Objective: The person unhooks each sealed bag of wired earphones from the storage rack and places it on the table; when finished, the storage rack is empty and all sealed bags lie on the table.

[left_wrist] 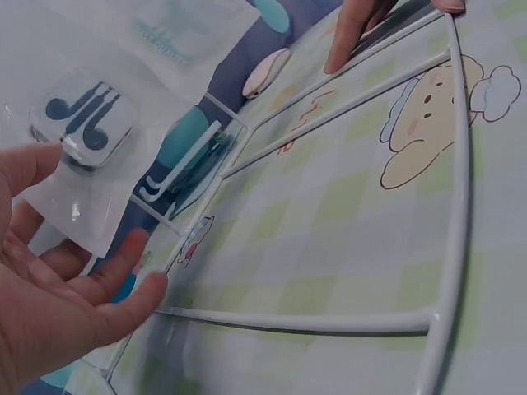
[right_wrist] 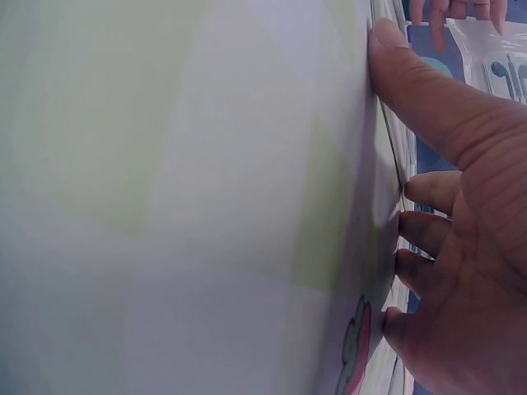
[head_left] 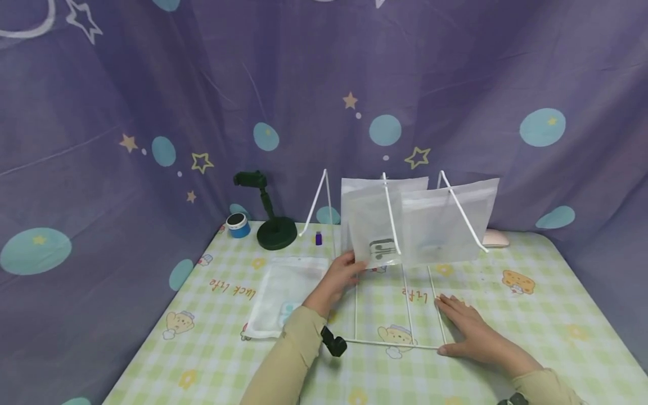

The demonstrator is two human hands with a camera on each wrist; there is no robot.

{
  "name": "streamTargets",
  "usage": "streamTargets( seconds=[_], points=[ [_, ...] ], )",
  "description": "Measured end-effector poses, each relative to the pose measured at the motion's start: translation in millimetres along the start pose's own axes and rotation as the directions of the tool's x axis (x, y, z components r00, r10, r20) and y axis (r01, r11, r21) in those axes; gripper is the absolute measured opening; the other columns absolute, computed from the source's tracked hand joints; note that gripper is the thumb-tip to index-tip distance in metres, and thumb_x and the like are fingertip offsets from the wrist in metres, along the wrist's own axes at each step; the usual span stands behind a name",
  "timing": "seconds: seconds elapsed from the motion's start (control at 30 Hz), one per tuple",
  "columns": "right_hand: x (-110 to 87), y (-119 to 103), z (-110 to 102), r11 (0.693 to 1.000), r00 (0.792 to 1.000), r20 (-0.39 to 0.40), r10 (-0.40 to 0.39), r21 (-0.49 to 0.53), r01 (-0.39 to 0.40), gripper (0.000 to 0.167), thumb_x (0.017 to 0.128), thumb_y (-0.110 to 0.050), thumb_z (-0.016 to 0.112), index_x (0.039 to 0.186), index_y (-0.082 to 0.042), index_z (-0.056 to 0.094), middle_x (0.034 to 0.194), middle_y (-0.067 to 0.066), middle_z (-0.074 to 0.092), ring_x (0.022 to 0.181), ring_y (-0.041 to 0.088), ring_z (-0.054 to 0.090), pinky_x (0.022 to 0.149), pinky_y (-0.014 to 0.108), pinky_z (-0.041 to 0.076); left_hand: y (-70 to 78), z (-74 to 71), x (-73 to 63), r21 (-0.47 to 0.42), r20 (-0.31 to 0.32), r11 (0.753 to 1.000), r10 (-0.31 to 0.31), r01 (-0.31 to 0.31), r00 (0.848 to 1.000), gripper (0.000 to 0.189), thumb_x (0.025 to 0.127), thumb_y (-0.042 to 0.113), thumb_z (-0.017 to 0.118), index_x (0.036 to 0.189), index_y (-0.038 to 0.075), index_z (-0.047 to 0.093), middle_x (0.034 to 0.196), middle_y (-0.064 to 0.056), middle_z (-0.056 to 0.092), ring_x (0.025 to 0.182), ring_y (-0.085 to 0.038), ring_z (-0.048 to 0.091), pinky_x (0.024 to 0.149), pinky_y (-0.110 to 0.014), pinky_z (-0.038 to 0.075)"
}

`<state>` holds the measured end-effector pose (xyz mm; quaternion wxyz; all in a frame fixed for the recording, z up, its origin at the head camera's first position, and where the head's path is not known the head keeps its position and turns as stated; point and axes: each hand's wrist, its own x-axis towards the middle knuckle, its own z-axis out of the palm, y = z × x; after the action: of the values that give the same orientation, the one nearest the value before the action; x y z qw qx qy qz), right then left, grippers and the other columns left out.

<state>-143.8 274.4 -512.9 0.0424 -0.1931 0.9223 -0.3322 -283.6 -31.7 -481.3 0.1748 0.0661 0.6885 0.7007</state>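
Note:
A white wire rack [head_left: 392, 343] stands on the table with long arms sloping up at its back. From the middle arm hangs a frosted zip bag [head_left: 365, 216] holding wired earphones in a clear case [left_wrist: 86, 119]. Another frosted zip bag [head_left: 445, 225] hangs on the right arm, while the left arm carries none. My left hand [head_left: 338, 283] is at the lower left corner of the earphone bag, its fingers spread and relaxed, the thumb overlapping the bag in the left wrist view. My right hand [head_left: 473, 332] rests at the rack's front right corner, fingers extended along its side wire.
Left of the rack a filled frosted bag [head_left: 291, 289] lies flat on the checked tablecloth. Behind it stand a dark green phone stand [head_left: 276, 233], a blue jar [head_left: 238, 225] and a small purple item [head_left: 318, 238]. A pale pink object [head_left: 496, 238] sits behind the right bag.

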Motion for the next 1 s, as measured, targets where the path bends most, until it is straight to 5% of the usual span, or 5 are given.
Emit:
streamTargets(
  seconds=[0.27,0.5,0.73,1.0],
  points=[
    [-0.7,1.4,0.9,1.000,1.000,0.003,0.011,0.003,-0.011,0.103,0.072,-0.049,0.081,0.147,0.005,0.036,0.152,0.030,0.027,0.138,0.056,0.016,0.103,0.074,0.011,-0.4,8.0,1.0,0.095,-0.017,0.989,0.113,-0.111,0.993,0.030,0.096,0.016,0.063,0.114,-0.008,0.064,0.096,-0.007,0.069,0.076,-0.012,0.056,0.073,-0.037,0.050],
    [0.0,0.7,0.3,1.000,1.000,-0.006,-0.001,0.006,0.001,0.102,0.072,-0.048,0.082,0.146,0.005,0.037,0.152,0.031,0.028,0.137,0.057,0.016,0.103,0.074,0.011,6.9,12.3,-17.4,0.222,-0.089,0.954,0.225,-0.201,0.970,0.032,0.098,0.019,0.059,0.093,-0.012,0.066,0.088,-0.010,0.065,0.075,-0.012,0.052,0.069,-0.029,0.047],
    [0.0,1.4,-0.4,1.000,1.000,0.001,0.000,0.004,0.000,0.101,0.072,-0.049,0.081,0.147,0.005,0.037,0.152,0.030,0.027,0.138,0.056,0.017,0.103,0.074,0.011,2.1,8.8,-32.0,0.108,-0.065,0.979,0.178,-0.171,0.982,0.033,0.101,0.019,0.055,0.111,-0.011,0.063,0.099,-0.021,0.066,0.077,-0.020,0.065,0.078,-0.049,0.056],
    [-0.9,-0.3,-2.2,1.000,1.000,0.007,-0.002,0.027,0.002,0.101,0.073,-0.047,0.081,0.147,0.005,0.036,0.152,0.031,0.026,0.137,0.057,0.016,0.103,0.074,0.010,6.2,5.4,-54.3,0.089,-0.047,0.979,0.188,-0.183,0.981,0.031,0.101,0.019,0.054,0.110,-0.010,0.062,0.094,-0.011,0.067,0.068,-0.014,0.064,0.067,-0.039,0.059]
  ],
)
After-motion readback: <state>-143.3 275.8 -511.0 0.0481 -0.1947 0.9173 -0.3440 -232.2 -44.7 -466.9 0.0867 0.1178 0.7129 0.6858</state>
